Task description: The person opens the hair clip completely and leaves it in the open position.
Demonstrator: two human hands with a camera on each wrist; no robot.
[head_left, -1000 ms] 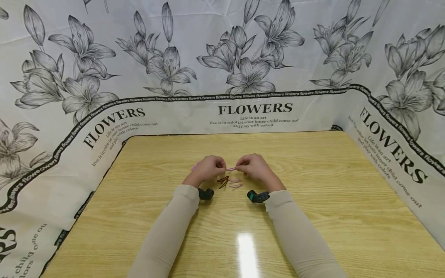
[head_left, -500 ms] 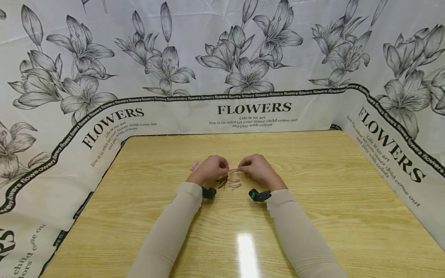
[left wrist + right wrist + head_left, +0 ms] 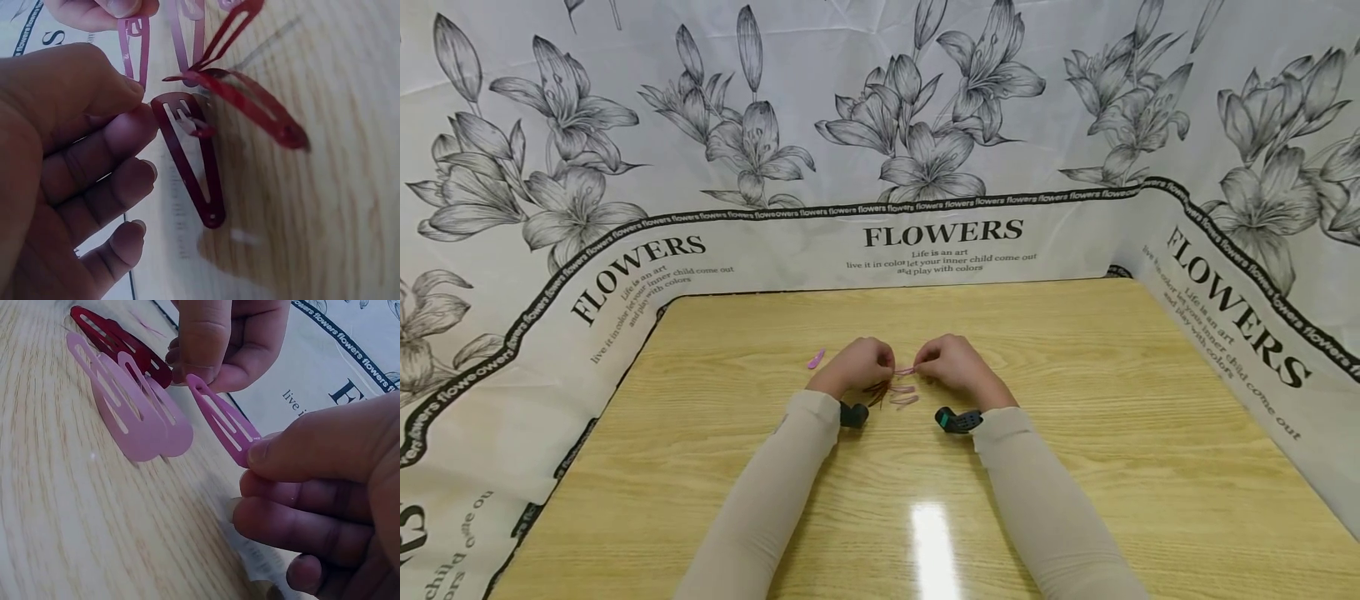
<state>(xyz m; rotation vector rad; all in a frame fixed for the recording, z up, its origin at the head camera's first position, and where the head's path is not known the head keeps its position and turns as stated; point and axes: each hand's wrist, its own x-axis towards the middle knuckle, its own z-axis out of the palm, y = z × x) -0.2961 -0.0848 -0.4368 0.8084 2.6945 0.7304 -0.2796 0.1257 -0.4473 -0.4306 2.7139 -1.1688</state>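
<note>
A pink snap hair clip (image 3: 226,424) is stretched between both hands. My left hand (image 3: 859,367) pinches its narrow end between thumb and index finger; the other fingers are loosely bent. At the wide end, the thumb and fingers of my right hand (image 3: 953,363) pinch it. Just below the hands, dark red hair clips (image 3: 186,164) stand and lean together on the wooden table, partly behind my left hand in the head view. Beside them are two pale pink hair clips (image 3: 128,422), overlapping in the right wrist view.
Another pink hair clip (image 3: 816,359) lies on the table left of my left hand. The wooden table (image 3: 1075,467) is bordered at the back and sides by white flower-printed cloth (image 3: 790,250). Dark wrist cameras (image 3: 957,420) sit below both hands.
My left hand has shifted slightly right, uncovering the pink hair clip at its left and overlapping the dark red clips more. Both hands keep their pinch on the stretched-out clip. The head view has drifted slightly.
</note>
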